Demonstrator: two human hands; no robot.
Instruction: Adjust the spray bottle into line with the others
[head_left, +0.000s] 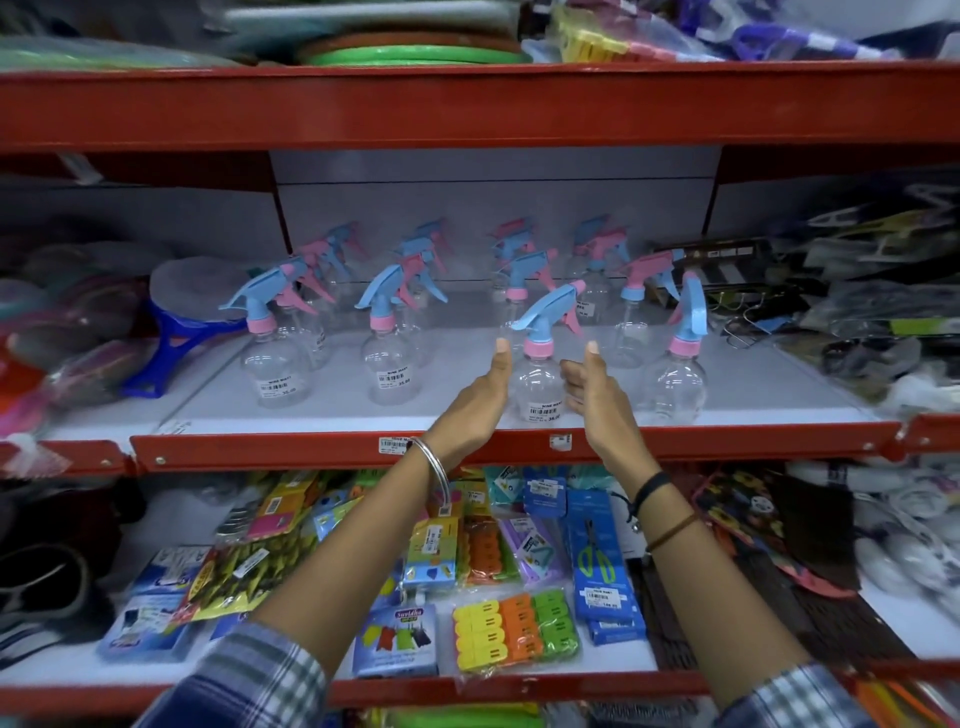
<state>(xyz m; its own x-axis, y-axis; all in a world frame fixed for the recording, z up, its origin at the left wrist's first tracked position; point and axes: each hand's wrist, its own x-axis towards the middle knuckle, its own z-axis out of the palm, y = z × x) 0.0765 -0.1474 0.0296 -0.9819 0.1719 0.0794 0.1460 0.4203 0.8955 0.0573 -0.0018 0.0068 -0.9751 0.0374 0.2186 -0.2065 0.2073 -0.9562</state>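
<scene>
My left hand (475, 402) and my right hand (592, 397) are up at the middle shelf (727, 441), one on each side of a clear spray bottle (540, 387). The bottle stands up straight near the front edge of the shelf, right in the middle. It has a blue trigger top and a pink ring at its neck, and a white price sticker low on its front. My left hand is at 9 o'clock from the bottle, my right hand at 3 o'clock. Both thumbs point up and my fingers are loose and spread. I cannot tell if my palms touch the bottle or are just beside it. Neither hand is wrapped around it.

More spray bottles (387, 358) stand in rows at 9, 12 and 3 o'clock from mine. A blue plastic handle (171, 353) lies far off at 9 o'clock. On the shelf below, at 6 o'clock, lie packs of bright clothes pegs (514, 631) and a blue pack of scissors (595, 556).
</scene>
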